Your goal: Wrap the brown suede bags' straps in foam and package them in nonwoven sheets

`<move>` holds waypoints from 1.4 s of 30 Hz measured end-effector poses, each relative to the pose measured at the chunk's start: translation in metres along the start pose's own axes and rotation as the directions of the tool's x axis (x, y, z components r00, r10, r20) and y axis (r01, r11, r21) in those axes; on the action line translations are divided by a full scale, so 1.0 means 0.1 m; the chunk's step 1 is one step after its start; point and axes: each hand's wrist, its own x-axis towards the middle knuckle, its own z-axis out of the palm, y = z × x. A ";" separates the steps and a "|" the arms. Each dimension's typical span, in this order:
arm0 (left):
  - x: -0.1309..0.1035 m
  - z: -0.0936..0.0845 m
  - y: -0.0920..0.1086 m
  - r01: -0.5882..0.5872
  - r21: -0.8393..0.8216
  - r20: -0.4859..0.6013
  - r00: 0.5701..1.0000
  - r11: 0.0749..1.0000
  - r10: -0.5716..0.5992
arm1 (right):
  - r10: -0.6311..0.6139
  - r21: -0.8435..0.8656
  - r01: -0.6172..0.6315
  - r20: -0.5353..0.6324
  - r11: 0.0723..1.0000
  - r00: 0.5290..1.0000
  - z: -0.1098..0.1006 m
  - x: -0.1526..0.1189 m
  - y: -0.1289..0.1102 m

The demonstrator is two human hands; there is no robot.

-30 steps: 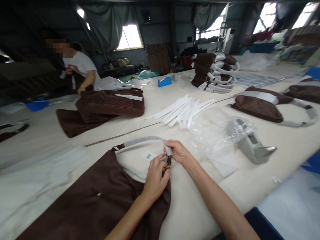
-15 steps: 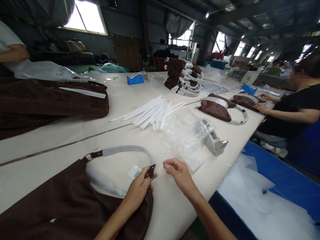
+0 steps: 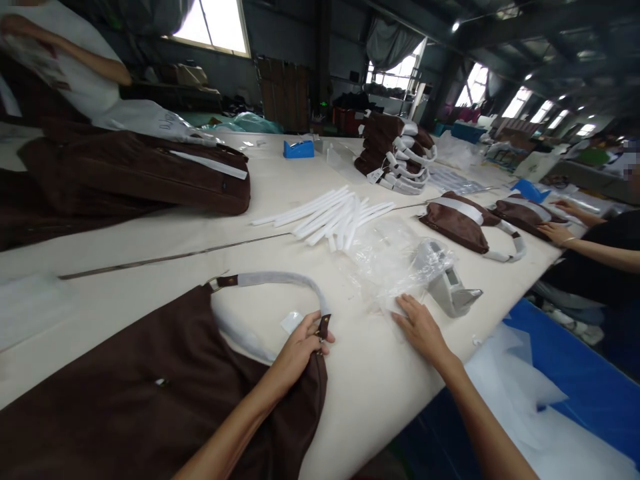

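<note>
A dark brown handbag (image 3: 125,393) lies flat at the front left, its shoulder strap (image 3: 280,277) wrapped in pale padding. My left hand (image 3: 300,350) is closed around the strap's brown leather end, by the metal ring at the bag's right corner. A small white tag (image 3: 291,322) rests beside that hand, inside the strap's loop. Over the table to the right, my right hand (image 3: 420,327) has its fingers stretched out, touching the edge of clear plastic film (image 3: 375,257). Just beyond it stands a grey tape dispenser (image 3: 453,287), partly covered by the film.
White strips (image 3: 330,217) lie in a loose pile mid-table. Behind them are stacked brown bags (image 3: 383,143) and a blue tape dispenser (image 3: 299,149). More brown bags (image 3: 200,167) lie at left. A co-worker's hands (image 3: 557,233) touch a bag at right. White sheets (image 3: 505,380) fill a blue bin below.
My right hand has moved away from the left, rightward and forward to the plastic film, its fingers spreading out. The left keeps its hold on the strap end. The view has turned left.
</note>
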 end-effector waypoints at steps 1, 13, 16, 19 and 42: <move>-0.02 -0.01 0.01 -0.003 -0.005 0.003 1.000 1.000 0.003 | -0.009 0.021 0.010 -0.022 1.000 1.000 0.01 0.00 0.03; -0.05 -0.03 0.05 -0.028 0.050 -0.055 0.998 0.998 0.031 | -0.004 0.090 0.055 -0.488 0.994 0.873 -0.30 0.06 0.00; -0.03 -0.04 0.05 0.024 0.050 -0.071 0.997 0.998 -0.020 | -0.007 0.007 0.011 -0.407 1.000 0.913 -0.34 0.10 0.09; -0.03 -0.04 0.09 0.052 0.037 -0.101 0.994 0.998 -0.048 | 0.031 0.010 -0.030 -0.338 1.000 0.941 -0.31 0.07 0.18; -0.02 -0.04 -0.05 0.027 -0.090 -0.150 0.988 0.996 -0.041 | -0.009 0.029 0.018 -0.269 0.999 0.963 0.14 1.49 0.06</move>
